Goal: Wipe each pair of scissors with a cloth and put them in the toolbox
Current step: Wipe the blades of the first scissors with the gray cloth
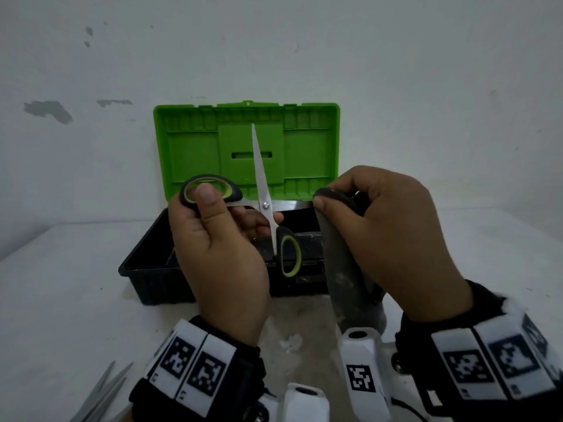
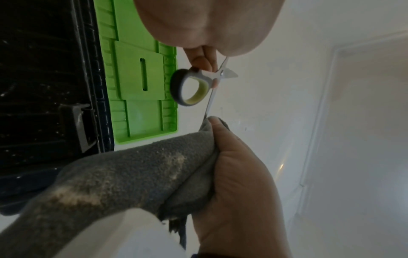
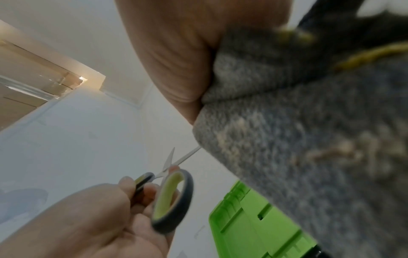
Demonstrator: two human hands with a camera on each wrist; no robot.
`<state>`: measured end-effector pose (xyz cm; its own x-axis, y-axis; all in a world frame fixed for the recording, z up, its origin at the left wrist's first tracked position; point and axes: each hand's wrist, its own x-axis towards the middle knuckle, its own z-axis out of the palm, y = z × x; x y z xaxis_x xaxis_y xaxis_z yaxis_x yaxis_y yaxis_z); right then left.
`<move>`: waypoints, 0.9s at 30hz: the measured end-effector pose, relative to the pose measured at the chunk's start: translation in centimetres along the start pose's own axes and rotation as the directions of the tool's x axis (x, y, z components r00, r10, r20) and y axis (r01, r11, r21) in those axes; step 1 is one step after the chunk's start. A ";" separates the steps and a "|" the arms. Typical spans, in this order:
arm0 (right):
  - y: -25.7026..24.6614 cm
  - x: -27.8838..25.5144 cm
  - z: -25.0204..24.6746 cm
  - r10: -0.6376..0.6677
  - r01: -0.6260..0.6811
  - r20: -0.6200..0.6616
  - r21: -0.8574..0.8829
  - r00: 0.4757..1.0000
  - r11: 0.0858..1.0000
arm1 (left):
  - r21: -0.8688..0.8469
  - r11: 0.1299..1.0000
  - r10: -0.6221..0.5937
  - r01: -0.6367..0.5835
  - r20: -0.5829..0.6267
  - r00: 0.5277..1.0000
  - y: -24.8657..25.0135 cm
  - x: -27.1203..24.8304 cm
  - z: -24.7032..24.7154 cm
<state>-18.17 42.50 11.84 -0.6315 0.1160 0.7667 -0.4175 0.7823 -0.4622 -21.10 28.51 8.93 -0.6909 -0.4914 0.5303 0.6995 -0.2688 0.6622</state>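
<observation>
My left hand [image 1: 219, 239] grips a pair of scissors [image 1: 265, 205] by one dark, yellow-lined handle loop [image 1: 210, 190], thumb on top. The blades are spread wide: one points up in front of the green lid, the other runs right into a grey cloth [image 1: 338, 257]. My right hand [image 1: 393, 236] pinches that cloth around the blade's end. The second loop [image 1: 289, 254] hangs free over the toolbox [image 1: 152, 269], which stands open with its dark tray and green lid [image 1: 304, 147] upright. The wrist views show the cloth [image 2: 132, 165] folded over the blade [image 3: 187, 155].
Several more scissor blades [image 1: 103, 394] lie at the bottom left corner of the white table [image 1: 61, 300]. A white wall rises right behind the toolbox. Small white scraps [image 1: 291, 342] lie on the table between my wrists.
</observation>
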 end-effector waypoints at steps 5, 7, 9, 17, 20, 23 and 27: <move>-0.7 -0.1 0.1 -0.118 0.118 -0.062 0.010 0.991 0.993 | -0.066 0.993 -0.090 0.100 0.139 0.986 0.5 -0.4 0.4; -0.5 -0.1 0.2 -0.132 0.132 -0.074 -0.007 0.988 0.991 | -0.081 0.986 -0.128 0.144 0.180 0.975 0.6 -0.5 0.5; -0.2 0.0 0.1 -0.132 0.131 -0.085 -0.021 0.988 0.991 | -0.082 0.981 -0.160 0.178 0.185 0.970 0.7 -0.4 0.4; -0.6 0.0 0.0 -0.157 0.153 -0.122 -0.039 0.980 0.987 | -0.049 0.981 -0.177 0.189 0.185 0.967 1.6 -0.1 0.4; -0.4 0.1 0.0 -0.163 0.155 -0.138 -0.065 0.977 0.986 | -0.054 0.979 -0.186 0.198 0.172 0.967 2.0 0.2 0.3; 0.7 0.4 -0.4 -0.118 0.108 -0.153 -0.070 0.981 0.992 | -0.056 0.975 -0.203 0.213 0.156 0.967 2.1 0.5 0.2; 2.2 0.6 -0.8 -0.034 0.021 -0.151 -0.088 0.988 0.996 | -0.048 0.968 -0.236 0.245 0.142 0.961 1.7 0.7 0.0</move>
<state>-18.96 44.76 11.68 -0.5115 0.1803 0.8402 -0.3717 0.8351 -0.4055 -20.37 27.66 10.44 -0.8554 -0.2914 0.4282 0.5166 -0.4201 0.7461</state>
